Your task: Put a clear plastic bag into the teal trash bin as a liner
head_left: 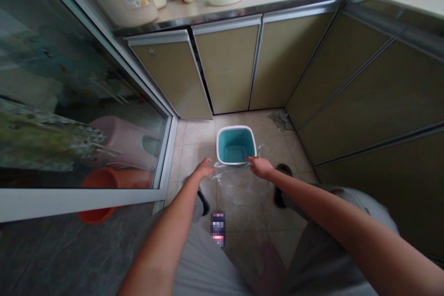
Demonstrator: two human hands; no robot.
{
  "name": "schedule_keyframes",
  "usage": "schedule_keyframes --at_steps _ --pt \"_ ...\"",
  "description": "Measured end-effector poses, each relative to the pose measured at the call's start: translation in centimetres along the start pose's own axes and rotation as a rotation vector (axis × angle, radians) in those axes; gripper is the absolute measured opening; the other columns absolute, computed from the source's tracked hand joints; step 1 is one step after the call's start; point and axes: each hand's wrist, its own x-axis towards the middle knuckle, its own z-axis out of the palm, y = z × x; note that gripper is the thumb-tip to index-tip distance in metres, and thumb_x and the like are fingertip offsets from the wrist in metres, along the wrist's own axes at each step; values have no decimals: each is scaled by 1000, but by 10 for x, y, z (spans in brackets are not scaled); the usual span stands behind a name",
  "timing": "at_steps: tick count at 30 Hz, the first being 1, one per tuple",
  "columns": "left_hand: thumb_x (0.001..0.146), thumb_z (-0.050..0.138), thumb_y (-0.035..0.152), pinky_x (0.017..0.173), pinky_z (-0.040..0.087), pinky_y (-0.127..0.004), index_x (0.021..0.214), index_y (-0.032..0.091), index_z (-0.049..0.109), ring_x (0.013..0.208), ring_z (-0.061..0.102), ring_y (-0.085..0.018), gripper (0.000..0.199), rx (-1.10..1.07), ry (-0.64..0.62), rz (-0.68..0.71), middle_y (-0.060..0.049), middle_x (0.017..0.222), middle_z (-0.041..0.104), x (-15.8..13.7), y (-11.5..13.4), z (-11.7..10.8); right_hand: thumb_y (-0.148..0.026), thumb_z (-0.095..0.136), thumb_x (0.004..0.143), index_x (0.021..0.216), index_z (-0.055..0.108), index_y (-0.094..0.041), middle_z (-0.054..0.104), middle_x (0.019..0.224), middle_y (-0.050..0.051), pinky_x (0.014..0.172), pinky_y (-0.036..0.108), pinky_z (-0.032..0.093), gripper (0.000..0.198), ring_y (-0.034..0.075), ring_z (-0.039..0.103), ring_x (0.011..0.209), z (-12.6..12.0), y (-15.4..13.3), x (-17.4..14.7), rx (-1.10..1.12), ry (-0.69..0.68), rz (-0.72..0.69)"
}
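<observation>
A teal trash bin [236, 128] with a white rim stands upright on the floor in front of me, its open top facing up. A thin, see-through plastic bag [239, 187] hangs at its near side and spreads toward my feet. My left hand [205, 168] pinches the bag's edge, just left of the bin's near corner and apart from the rim. My right hand [261, 167] grips the bag at the near right corner, with fingertips over the white rim. The inside of the bin shows bare teal walls.
Cabinets [227, 64] line the far and right sides; the left cabinet door [169, 74] sits slightly ajar. A grey cloth [280, 120] lies in the floor corner. At left is a glass sliding door [166, 148], with an orange bucket [100, 178] behind it. A plate of fruit [225, 1] rests on the counter.
</observation>
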Motion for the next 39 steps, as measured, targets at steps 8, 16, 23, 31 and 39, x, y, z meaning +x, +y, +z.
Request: schedule_keyframes --at_steps 8,16,23,31,39 --pt "77 80 34 74 45 -25 139 24 50 98 70 -22 69 185 40 24 -8 111 72 8 -16 10 -19 50 95 132 68 -28 70 134 9 93 34 49 43 25 68 114 -13 2 7 49 -33 61" --pt "74 77 17 73 46 -26 129 25 59 91 69 -22 59 162 -1 4 -6 104 74 11 -23 19 -26 60 86 121 71 -29 77 114 2 79 28 48 37 23 70 96 -93 -11 11 106 177 -3" --pt "70 76 12 70 45 -21 127 25 63 90 68 -17 60 166 8 23 -2 105 74 6 -21 15 -29 56 90 122 66 -27 75 111 5 76 30 47 34 24 67 95 -172 -25 53 129 500 90" --pt "72 73 8 70 46 -22 121 22 69 90 70 -18 51 144 -2 23 -3 102 75 8 -20 13 -42 41 104 124 66 -28 60 130 12 75 34 48 35 24 65 91 -208 -21 98 61 639 158" --pt "72 73 11 70 47 -22 117 21 71 92 71 -19 46 135 16 29 -4 103 77 15 -23 16 -44 39 105 145 57 -35 50 145 10 83 37 53 45 27 64 107 -201 -5 112 18 638 124"
